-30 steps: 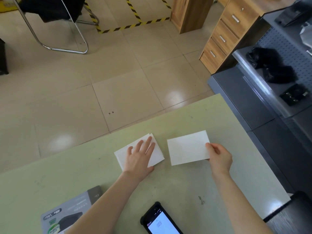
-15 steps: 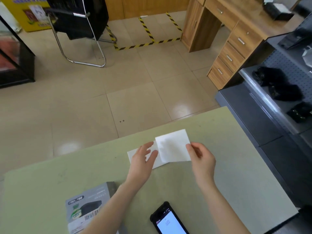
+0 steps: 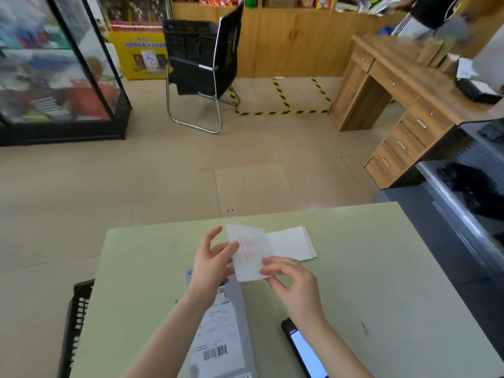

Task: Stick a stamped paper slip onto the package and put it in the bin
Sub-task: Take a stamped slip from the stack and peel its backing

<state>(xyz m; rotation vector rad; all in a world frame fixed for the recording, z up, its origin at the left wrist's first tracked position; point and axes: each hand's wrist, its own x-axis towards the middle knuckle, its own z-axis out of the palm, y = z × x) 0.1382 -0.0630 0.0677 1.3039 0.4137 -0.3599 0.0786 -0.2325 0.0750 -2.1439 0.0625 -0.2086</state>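
Observation:
A white paper slip with a faint red stamp (image 3: 249, 252) is held upright above the green table (image 3: 381, 282). My right hand (image 3: 293, 285) pinches its lower right corner. My left hand (image 3: 212, 261) touches its left edge with fingers spread. A small stack of white slips (image 3: 293, 242) lies flat on the table just behind. The grey package with a white barcode label (image 3: 221, 331) lies on the table below my left forearm. A black slatted bin (image 3: 77, 323) stands on the floor at the table's left edge.
A black phone with a lit screen (image 3: 304, 350) lies by my right forearm. Beyond the table are a black chair (image 3: 207, 58), a glass display case (image 3: 54, 72), a wooden desk with drawers (image 3: 403, 105) and a grey counter (image 3: 463, 203) on the right.
My right hand lifted one slip off the table and brought it left over the stack; now both hands hold it upright, stamp visible. The view tilted up, and the bin came into sight.

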